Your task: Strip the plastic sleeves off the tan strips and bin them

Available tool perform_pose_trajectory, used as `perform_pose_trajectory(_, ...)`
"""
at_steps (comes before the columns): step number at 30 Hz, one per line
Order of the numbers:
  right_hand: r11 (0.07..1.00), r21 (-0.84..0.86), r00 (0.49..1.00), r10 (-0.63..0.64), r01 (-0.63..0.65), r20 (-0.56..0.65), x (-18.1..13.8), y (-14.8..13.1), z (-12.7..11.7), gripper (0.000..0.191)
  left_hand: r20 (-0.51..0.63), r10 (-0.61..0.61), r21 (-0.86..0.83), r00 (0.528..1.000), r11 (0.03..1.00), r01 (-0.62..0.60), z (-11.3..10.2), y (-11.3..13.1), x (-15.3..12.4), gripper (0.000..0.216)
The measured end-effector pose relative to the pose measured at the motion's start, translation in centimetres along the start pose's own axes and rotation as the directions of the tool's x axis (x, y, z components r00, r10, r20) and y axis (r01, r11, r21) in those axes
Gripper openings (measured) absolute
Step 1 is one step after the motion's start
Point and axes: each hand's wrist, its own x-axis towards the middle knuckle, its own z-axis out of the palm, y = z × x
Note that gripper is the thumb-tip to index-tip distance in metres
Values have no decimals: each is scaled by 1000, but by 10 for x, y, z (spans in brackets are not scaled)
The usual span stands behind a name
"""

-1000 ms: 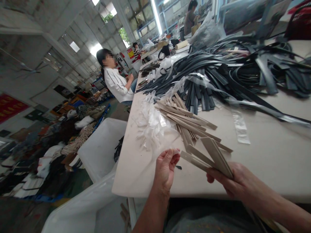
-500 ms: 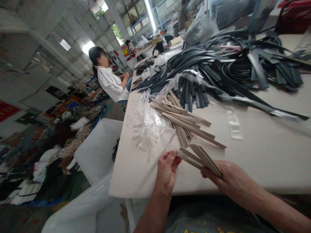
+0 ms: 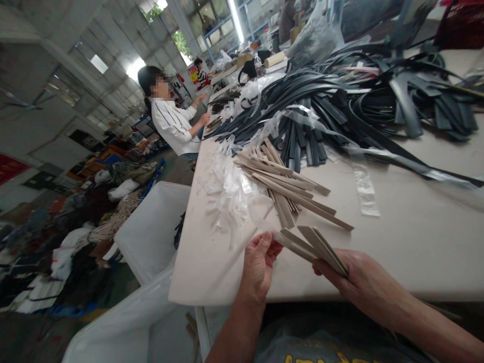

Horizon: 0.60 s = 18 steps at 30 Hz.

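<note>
My right hand point(image 3: 357, 275) is closed around a few flat beige strips point(image 3: 315, 244), which fan out towards the left above the table's front edge. Beside their far ends, my left hand point(image 3: 260, 254) pinches a clear plastic film strip point(image 3: 260, 214) between thumb and fingers. The film loops up and away from that hand, close to the tip of one beige strip. Just beyond both hands lies a loose pile of beige strips point(image 3: 291, 186). Left of it is a heap of crumpled clear film point(image 3: 230, 191).
A large tangle of black strips point(image 3: 317, 106) covers the far part of the white table point(image 3: 408, 242). One flat film piece point(image 3: 366, 191) lies to the right. White bins point(image 3: 151, 227) stand at the left edge. A co-worker point(image 3: 170, 121) in white sits beyond them.
My hands and the strips in them have hardly moved. The co-worker's arms have lifted and reached towards the table. The view has shifted slightly.
</note>
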Motion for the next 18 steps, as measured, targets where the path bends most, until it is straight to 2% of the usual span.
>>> perform_pose_trajectory(4,1000,27,997,-8,6,72,-4,-3,0,33,-10,52,44,999,998,-51,0,6,2,29)
perform_pose_trajectory(8,998,31,997,-49,47,67,-8,-4,2,35,-29,118,101,993,988,-114,1,10,4,28)
perform_pose_trajectory(14,997,16,994,-78,77,81,-9,-8,3,38,-41,90,117,995,990,-85,5,6,4,31)
perform_pose_trajectory(18,997,19,996,-76,75,43,-10,-6,4,39,-16,99,179,995,979,-95,7,2,2,29)
